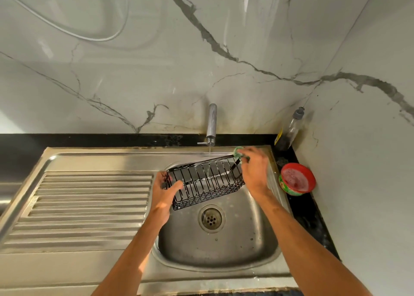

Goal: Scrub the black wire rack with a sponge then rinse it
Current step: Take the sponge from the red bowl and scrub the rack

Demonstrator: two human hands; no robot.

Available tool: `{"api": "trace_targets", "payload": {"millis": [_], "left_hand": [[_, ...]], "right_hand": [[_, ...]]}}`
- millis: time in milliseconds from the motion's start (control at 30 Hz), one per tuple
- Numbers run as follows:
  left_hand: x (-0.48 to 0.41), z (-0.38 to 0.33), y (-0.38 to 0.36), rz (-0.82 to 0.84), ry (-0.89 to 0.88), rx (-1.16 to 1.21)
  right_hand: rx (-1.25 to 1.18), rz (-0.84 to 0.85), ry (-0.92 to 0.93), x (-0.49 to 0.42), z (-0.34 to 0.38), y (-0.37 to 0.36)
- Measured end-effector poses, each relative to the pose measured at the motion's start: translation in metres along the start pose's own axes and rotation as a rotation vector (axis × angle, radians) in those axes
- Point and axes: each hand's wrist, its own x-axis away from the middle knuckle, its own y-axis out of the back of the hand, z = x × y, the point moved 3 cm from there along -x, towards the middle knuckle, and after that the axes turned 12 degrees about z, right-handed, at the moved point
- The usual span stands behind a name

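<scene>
Your left hand (pixel 164 189) fingers hold the black wire rack (pixel 205 180) tipped over the shiny metal sink (pixel 264 235), your right hand (pixel 254 171) fingers pinch the green sponge (pixel 238 152), and the wet rack might slip and fall.

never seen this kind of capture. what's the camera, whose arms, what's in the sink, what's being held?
There is no robot here. One wide-angle camera sits on a person's head and looks down at their bare arms over a steel sink. The left hand has a grip on the left end of a black wire rack, held tilted above the basin. The right hand is at the rack's right end and holds a green sponge. A thin stream of water runs from the tap onto the rack. On the black counter to the right stand a red tub of pink soap and a clear bottle.
</scene>
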Motion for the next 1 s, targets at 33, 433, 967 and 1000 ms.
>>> {"api": "trace_targets", "payload": {"millis": [33,433,967,1000], "left_hand": [[0.000,0.001,0.001,-0.004,0.003,0.006],[0.004,-0.002,-0.007,0.027,-0.011,0.037],[0.006,-0.009,-0.019,0.108,-0.017,0.052],[0.007,-0.010,-0.020,0.111,-0.027,0.043]], "right_hand": [[0.017,0.048,0.056,0.002,0.009,-0.008],[0.046,0.161,0.198,0.028,0.030,-0.028],[-0.053,0.149,0.317,0.017,0.077,-0.036],[-0.046,0.204,0.364,0.021,0.088,-0.041]]}}
